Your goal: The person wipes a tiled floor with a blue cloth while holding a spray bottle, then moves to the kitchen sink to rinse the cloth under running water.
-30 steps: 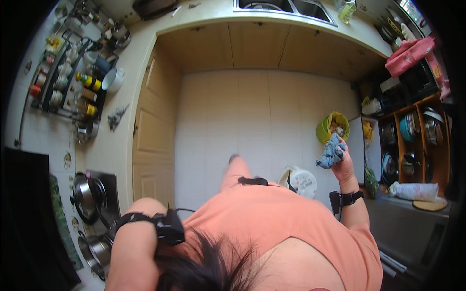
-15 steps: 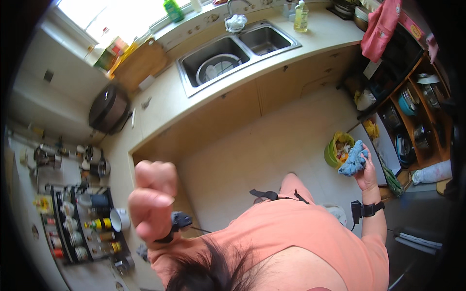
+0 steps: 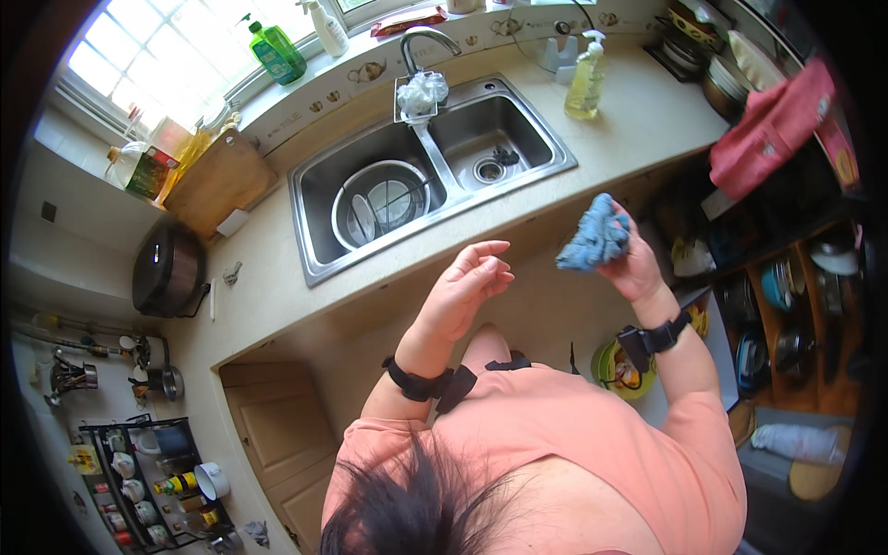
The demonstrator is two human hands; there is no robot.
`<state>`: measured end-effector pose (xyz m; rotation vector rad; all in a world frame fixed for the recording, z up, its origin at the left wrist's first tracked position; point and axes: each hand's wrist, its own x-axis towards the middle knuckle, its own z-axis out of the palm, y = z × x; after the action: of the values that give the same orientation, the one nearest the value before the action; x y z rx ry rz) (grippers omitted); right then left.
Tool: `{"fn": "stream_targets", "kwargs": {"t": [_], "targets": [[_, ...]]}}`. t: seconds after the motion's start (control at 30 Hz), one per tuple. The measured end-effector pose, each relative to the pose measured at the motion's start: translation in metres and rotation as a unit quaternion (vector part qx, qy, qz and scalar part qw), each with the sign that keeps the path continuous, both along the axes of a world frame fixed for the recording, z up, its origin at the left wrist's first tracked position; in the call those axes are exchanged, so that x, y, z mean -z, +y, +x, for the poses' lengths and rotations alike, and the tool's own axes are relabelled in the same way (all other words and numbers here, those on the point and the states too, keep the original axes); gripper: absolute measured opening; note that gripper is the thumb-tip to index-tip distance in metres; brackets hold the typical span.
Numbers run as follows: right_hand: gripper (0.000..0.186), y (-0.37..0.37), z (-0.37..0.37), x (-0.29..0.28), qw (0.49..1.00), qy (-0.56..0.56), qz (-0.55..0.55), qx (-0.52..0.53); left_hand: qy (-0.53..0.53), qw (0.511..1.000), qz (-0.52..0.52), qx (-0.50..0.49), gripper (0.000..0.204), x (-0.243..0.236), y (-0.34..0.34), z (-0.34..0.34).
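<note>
My salmon top (image 3: 564, 453) is nearest, forearms out ahead, black band (image 3: 421, 381) on the left wrist, another black band (image 3: 659, 339) on the right. Green bin (image 3: 651, 377) on the floor beside my right forearm, scraps inside, partly hidden.

Left grip (image 3: 467, 289): half open, fingers loosely bent, index straighter, nothing in it that I can see; held up in front of the tabletop (image 3: 264, 301) edge. Right grip (image 3: 636, 265): closed around a crumpled blue cloth (image 3: 594, 238), bunched, most of it sticking out to the left of my fingers. Cloth is in the air by the front edge, near the sink's right bowl; looks clear of the surface. Hands well apart.

Beyond: steel double sink (image 3: 442, 166). Left bowl has a round basin (image 3: 346, 224) with dishes inside, too jumbled to count. Right bowl has a drain (image 3: 488, 169), dark clump (image 3: 505, 155) next to it. Pump bottle (image 3: 584, 88), yellowish liquid, upright right of the sink. White mesh puff (image 3: 423, 92) in a wire holder under the faucet (image 3: 430, 37). Farthest, green bottle (image 3: 277, 55) on the windowsill.
</note>
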<state>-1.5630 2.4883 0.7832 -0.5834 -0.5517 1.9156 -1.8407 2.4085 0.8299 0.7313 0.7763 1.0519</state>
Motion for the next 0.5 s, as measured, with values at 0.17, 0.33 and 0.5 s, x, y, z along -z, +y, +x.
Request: {"fn": "stream_targets", "kwargs": {"t": [0.17, 0.33, 0.5], "targets": [[0.039, 0.122, -0.062, 0.012, 0.99, 0.083, -0.04, -0.109, 0.014, 0.999, -0.047, -0.011, 0.061, 0.039, 0.105, -0.003], [0.039, 0.218, -0.101, 0.031, 0.989, 0.06, -0.063, -0.117, 0.028, 0.996, -0.074, -0.049, 0.08, 0.067, 0.223, 0.006], [0.043, 0.293, -0.117, 0.051, 0.98, 0.068, -0.099, -0.158, 0.011, 0.981, -0.159, -0.112, 0.055, 0.1, 0.311, 0.006]]}}
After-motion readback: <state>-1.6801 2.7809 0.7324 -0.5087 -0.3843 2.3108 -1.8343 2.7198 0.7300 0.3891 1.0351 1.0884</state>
